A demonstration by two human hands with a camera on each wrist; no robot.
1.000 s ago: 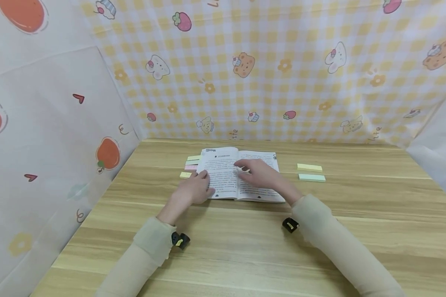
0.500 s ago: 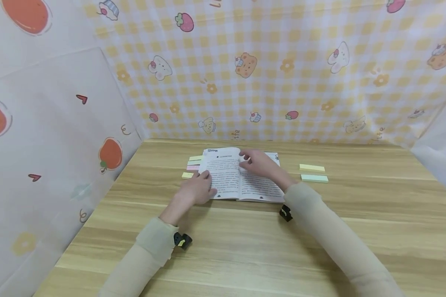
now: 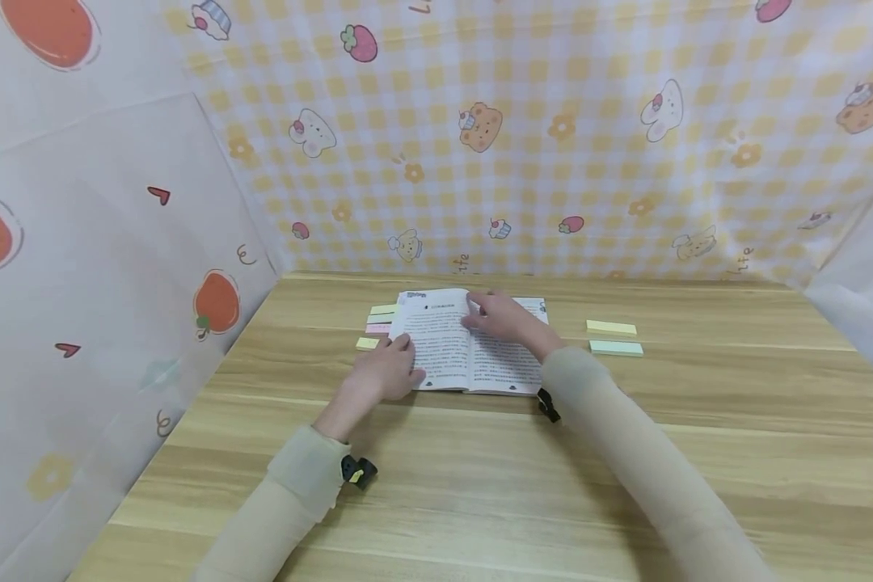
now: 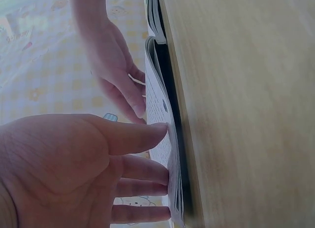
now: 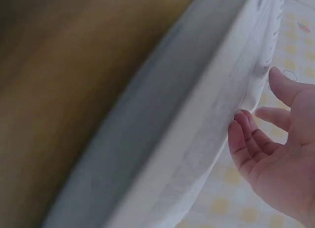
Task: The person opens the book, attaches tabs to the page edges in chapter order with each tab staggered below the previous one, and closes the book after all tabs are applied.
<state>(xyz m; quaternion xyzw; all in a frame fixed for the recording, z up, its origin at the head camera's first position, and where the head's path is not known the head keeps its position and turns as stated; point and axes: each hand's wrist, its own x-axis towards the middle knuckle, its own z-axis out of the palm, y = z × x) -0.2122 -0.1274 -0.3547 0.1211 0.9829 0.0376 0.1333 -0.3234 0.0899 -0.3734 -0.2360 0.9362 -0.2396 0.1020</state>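
Both hands rest on the open white paperback book [image 3: 466, 343] lying flat at the far middle of the wooden table [image 3: 480, 485]. I see my left hand [image 3: 381, 373] with straight fingers pressing the left page's edge. My right hand [image 3: 505, 319] lies relaxed and released on the right page, gripping nothing, between the pastel sticky-note strips on the left [image 3: 378, 321] and those on the right [image 3: 613, 338].

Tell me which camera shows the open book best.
The head view: the whole open book lies flat between both hands. The left wrist view shows only its page edges side-on; the right wrist view shows a blurred page close up.
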